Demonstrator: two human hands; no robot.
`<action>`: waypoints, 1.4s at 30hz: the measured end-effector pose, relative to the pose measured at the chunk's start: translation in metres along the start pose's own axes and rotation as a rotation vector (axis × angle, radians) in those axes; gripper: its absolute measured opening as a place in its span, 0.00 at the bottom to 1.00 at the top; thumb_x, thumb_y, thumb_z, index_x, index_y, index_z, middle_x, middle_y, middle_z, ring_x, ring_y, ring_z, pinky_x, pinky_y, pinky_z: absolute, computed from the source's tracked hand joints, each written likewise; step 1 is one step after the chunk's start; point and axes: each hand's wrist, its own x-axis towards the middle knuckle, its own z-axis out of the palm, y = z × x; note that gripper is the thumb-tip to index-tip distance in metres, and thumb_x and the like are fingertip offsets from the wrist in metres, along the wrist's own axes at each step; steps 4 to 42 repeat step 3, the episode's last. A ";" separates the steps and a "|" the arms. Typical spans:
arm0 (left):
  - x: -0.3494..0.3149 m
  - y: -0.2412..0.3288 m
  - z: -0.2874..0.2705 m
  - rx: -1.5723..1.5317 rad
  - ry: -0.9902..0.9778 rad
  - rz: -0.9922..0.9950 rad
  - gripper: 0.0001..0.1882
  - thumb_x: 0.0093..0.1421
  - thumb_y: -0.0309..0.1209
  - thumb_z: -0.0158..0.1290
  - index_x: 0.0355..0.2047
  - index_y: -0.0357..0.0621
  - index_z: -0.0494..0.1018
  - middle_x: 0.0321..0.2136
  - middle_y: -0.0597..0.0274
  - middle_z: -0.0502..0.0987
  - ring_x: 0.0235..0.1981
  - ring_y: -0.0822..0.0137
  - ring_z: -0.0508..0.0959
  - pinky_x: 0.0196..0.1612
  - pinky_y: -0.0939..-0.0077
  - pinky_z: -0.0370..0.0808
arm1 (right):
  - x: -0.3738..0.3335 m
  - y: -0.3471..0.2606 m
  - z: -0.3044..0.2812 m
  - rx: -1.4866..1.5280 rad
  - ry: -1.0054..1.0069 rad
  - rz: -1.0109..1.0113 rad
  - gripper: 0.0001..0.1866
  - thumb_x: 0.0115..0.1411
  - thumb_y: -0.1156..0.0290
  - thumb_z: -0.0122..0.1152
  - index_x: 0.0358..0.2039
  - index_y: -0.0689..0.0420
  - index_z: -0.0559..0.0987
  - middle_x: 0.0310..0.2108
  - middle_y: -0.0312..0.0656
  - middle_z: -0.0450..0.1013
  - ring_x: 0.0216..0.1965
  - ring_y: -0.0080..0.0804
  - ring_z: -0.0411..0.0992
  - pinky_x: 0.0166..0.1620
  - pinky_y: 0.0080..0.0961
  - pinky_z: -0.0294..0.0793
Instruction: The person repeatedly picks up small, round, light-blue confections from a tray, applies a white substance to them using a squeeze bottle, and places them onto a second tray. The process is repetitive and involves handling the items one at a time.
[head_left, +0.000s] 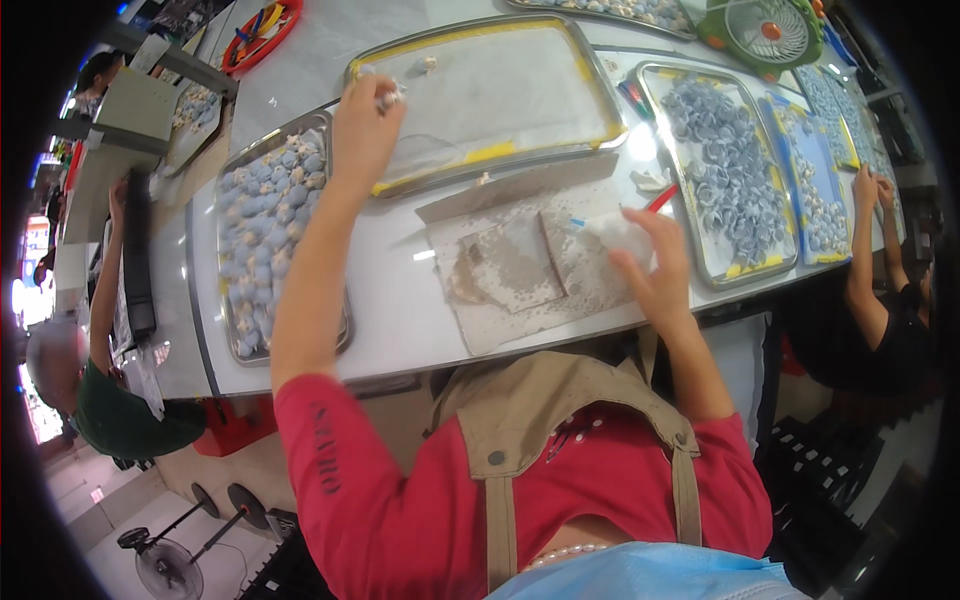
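Observation:
My left hand (366,125) is over the near-left corner of a paper-lined metal tray (490,100) with yellow tape along its rim. Its fingers pinch a small pale figure piece (391,97). Another small piece (428,65) lies on the paper inside. My right hand (655,270) curls around a whitish translucent squeeze bottle (622,238), partly hidden by the fingers; a thin blue tip (578,223) points left from it. Below the bottle lies a stained cardboard sheet (510,275). A red stick-like thing (662,198) rests just beyond that hand.
A tray of grey-blue and cream pieces (268,225) stands at left. On the right are a tray of grey-blue cup-shaped pieces (722,165) and a blue tray (820,190). A green fan (765,35) stands far right. Co-workers sit at both sides.

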 end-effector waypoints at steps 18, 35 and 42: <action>-0.031 0.029 -0.005 -0.469 -0.167 -0.230 0.17 0.48 0.27 0.60 0.40 0.42 0.71 0.42 0.55 0.75 0.45 0.56 0.74 0.49 0.62 0.71 | 0.003 0.011 0.003 -0.141 -0.108 0.015 0.22 0.51 0.67 0.64 0.47 0.57 0.72 0.48 0.47 0.68 0.51 0.37 0.64 0.54 0.37 0.59; -0.031 0.029 -0.005 -0.469 -0.167 -0.230 0.17 0.48 0.27 0.60 0.40 0.42 0.71 0.42 0.55 0.75 0.45 0.56 0.74 0.49 0.62 0.71 | 0.003 0.011 0.003 -0.141 -0.108 0.015 0.22 0.51 0.67 0.64 0.47 0.57 0.72 0.48 0.47 0.68 0.51 0.37 0.64 0.54 0.37 0.59; -0.031 0.029 -0.005 -0.469 -0.167 -0.230 0.17 0.48 0.27 0.60 0.40 0.42 0.71 0.42 0.55 0.75 0.45 0.56 0.74 0.49 0.62 0.71 | 0.003 0.011 0.003 -0.141 -0.108 0.015 0.22 0.51 0.67 0.64 0.47 0.57 0.72 0.48 0.47 0.68 0.51 0.37 0.64 0.54 0.37 0.59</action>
